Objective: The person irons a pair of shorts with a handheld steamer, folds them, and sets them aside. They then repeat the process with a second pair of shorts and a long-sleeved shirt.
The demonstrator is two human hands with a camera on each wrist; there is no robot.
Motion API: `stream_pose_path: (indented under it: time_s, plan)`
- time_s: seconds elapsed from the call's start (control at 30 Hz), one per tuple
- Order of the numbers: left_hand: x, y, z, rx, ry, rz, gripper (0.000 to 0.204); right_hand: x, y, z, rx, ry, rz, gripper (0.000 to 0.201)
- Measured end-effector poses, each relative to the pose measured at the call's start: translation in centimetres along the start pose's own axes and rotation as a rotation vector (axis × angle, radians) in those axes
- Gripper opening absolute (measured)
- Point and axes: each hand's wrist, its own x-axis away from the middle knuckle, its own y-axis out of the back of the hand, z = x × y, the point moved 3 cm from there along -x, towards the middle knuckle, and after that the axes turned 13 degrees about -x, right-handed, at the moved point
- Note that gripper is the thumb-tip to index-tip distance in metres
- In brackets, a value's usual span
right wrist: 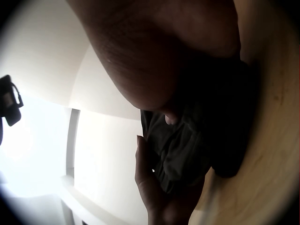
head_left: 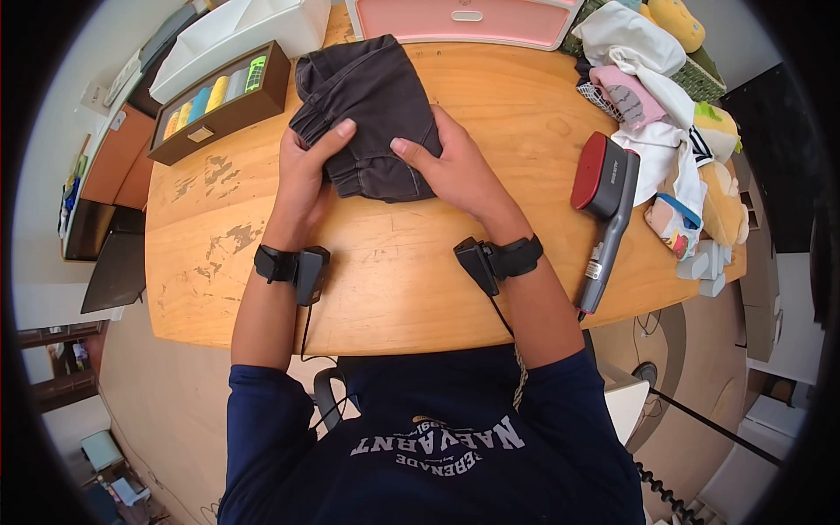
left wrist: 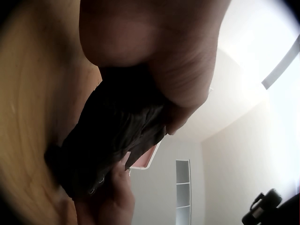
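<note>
A folded pair of dark pants (head_left: 376, 114), with a gathered waistband along its near edge, is held at the far middle of the table. My left hand (head_left: 304, 171) grips its left side, thumb on top and fingers tucked underneath. On the right side my right hand (head_left: 459, 166) grips it the same way, thumb pointing inward across the cloth. In the left wrist view the dark pants (left wrist: 117, 126) span the space between both hands, close over the wood. The right wrist view shows the cloth (right wrist: 178, 150) bunched, with left fingers (right wrist: 144, 168) at its edge.
On the wooden table (head_left: 394, 289), a handheld garment steamer (head_left: 604, 201) lies to the right. Beyond it sits a pile of clothes and soft toys (head_left: 665, 122). A brown box of rolled cloths (head_left: 219, 101) stands at left, near a white bin (head_left: 236, 39). A pink drawer (head_left: 464, 19) is at the back.
</note>
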Motion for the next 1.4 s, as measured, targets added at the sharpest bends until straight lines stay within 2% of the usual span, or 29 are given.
stream_pose_path:
  time_s: [0.03, 0.1, 0.13, 0.2, 0.3, 0.37, 0.43, 0.47, 0.53, 0.57, 0.63, 0.67, 0.73, 0.77, 0.83, 0.87, 0.93, 1.0, 1.07, 1.1, 1.17, 1.2, 1.23, 1.3, 1.33, 1.4]
  plan:
    - [0.0, -0.1, 0.0, 0.000, -0.001, 0.001, 0.048, 0.0, 0.0, 0.1, -0.003, 0.006, -0.003, 0.046]
    - [0.1, 0.0, 0.2, 0.308, 0.109, -0.052, 0.056, 0.0, 0.1, 0.1, -0.010, -0.004, 0.005, 0.044]
    - [0.0, 0.2, 0.1, 0.307, 0.107, -0.052, 0.056, 0.0, 0.2, 0.1, -0.017, -0.016, 0.012, 0.042]
    - [0.0, 0.4, 0.3, 0.501, 0.182, -0.031, 0.061, 0.1, 0.1, 1.0, -0.045, -0.064, 0.011, 0.042]
    - [-0.3, 0.5, 0.5, 0.600, 0.225, 0.019, 0.056, 0.3, 0.2, 1.0, -0.075, -0.127, 0.022, 0.042]
    - [-0.4, 0.6, 0.4, 0.563, 0.230, 0.000, 0.054, 0.0, 0.1, 0.6, -0.079, -0.132, 0.039, 0.042]
    - [-0.5, 0.5, 0.3, 0.528, 0.234, -0.017, 0.052, -0.1, 0.3, 0.1, 0.024, 0.011, 0.006, 0.049]
    - [-0.5, 0.3, 0.2, 0.524, 0.248, 0.000, 0.051, -0.1, 0.2, 0.1, 0.024, 0.010, 0.009, 0.049]
    - [-0.5, -0.1, 0.3, 0.525, 0.261, 0.016, 0.050, 0.2, 0.6, 0.3, 0.196, 0.034, -0.152, 0.058]
    - [-0.6, -0.1, 0.4, 0.515, 0.262, 0.016, 0.049, 0.2, 0.7, 0.5, 0.198, 0.034, -0.149, 0.058]
    - [-0.6, -0.2, 0.7, 0.505, 0.259, 0.016, 0.047, 0.2, 0.6, 2.1, 0.391, 0.340, -0.170, 0.068]
    - [-0.7, -0.2, 1.0, 0.483, 0.249, 0.014, 0.045, 0.2, 0.5, 2.5, 0.391, 0.343, -0.168, 0.068]
    - [-0.7, -0.4, 1.1, 0.462, 0.239, 0.012, 0.042, 0.4, 0.0, 3.3, 0.544, 0.389, -0.091, 0.084]
    - [-0.7, -0.5, 1.1, 0.468, 0.235, 0.015, 0.040, 0.6, -0.1, 3.6, 0.544, 0.388, -0.090, 0.084]
    - [-0.4, -1.0, 0.9, 0.473, 0.236, 0.013, 0.039, 1.1, -0.7, 3.9, 0.627, 0.370, -0.015, 0.108]
    - [-0.2, -1.3, 0.6, 0.440, 0.235, -0.028, 0.038, 1.5, -0.9, 3.8, 0.626, 0.369, -0.012, 0.108]
    - [-0.1, -1.4, 0.3, 0.407, 0.234, -0.071, 0.037, 2.1, -1.7, 3.3, 0.768, 0.347, 0.097, 0.123]
    - [0.0, -1.4, 0.3, 0.411, 0.232, -0.068, 0.034, 2.3, -2.2, 2.9, 0.745, 0.316, 0.114, 0.117]
    - [0.1, -1.6, 0.3, 0.389, 0.235, -0.094, 0.031, 2.2, -2.3, 3.0, 0.841, 0.357, 0.065, 0.100]
    - [0.0, -1.5, 0.2, 0.366, 0.231, -0.121, 0.028, 2.0, -2.3, 3.1, 0.840, 0.358, 0.066, 0.100]
    - [-0.4, -0.5, 1.6, 0.299, 0.205, -0.134, 0.027, 1.5, -1.9, 3.2, 0.635, 0.338, -0.002, 0.065]
    - [-0.6, 0.0, 2.1, 0.234, 0.182, -0.144, 0.026, 1.4, -1.8, 3.4, 0.635, 0.338, -0.002, 0.065]
    - [-0.7, 0.6, 2.3, 0.233, 0.184, -0.141, 0.026, 1.3, -1.3, 3.8, 0.517, 0.287, -0.107, 0.051]
    - [-0.8, 1.3, 2.2, 0.019, 0.187, -0.107, 0.023, 1.1, -0.4, 4.4, 0.350, 0.221, -0.279, 0.031]
    - [-0.7, 1.0, 2.3, 0.019, 0.189, -0.103, 0.023, 0.8, 0.1, 3.9, 0.349, 0.219, -0.283, 0.031]
    - [-0.5, 0.6, 1.5, -0.001, 0.156, -0.229, 0.021, 0.2, 1.5, 2.9, 0.081, 0.315, -0.436, 0.029]
